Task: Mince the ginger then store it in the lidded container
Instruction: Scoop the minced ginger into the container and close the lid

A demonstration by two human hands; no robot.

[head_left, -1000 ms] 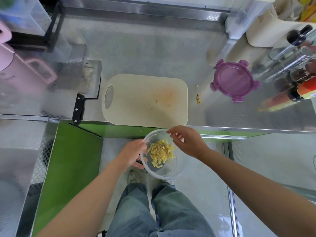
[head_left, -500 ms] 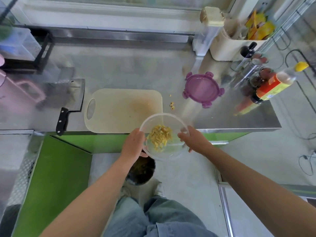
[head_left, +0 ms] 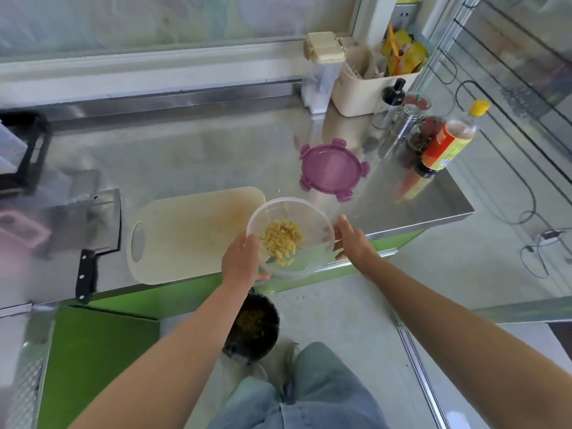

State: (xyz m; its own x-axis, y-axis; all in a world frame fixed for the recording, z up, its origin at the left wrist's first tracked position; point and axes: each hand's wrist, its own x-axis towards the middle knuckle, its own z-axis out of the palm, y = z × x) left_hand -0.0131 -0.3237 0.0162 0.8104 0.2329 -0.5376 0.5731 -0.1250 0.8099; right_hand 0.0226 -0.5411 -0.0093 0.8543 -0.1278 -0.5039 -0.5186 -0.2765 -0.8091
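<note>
Head view: we hold the clear, round plastic container (head_left: pixel 312 209), with the minced ginger (head_left: pixel 283 239) inside, above the steel counter (head_left: pixel 185 156) edge. At 8 o'clock our left hand (head_left: pixel 240 261) curls round its rim. At 3 o'clock our right hand (head_left: pixel 351 241) lays straight fingers against its wall. The purple four-tab lid (head_left: pixel 331 168) lies flat at 1 o'clock. The orange bottle (head_left: pixel 445 144) label is unreadable.
</note>
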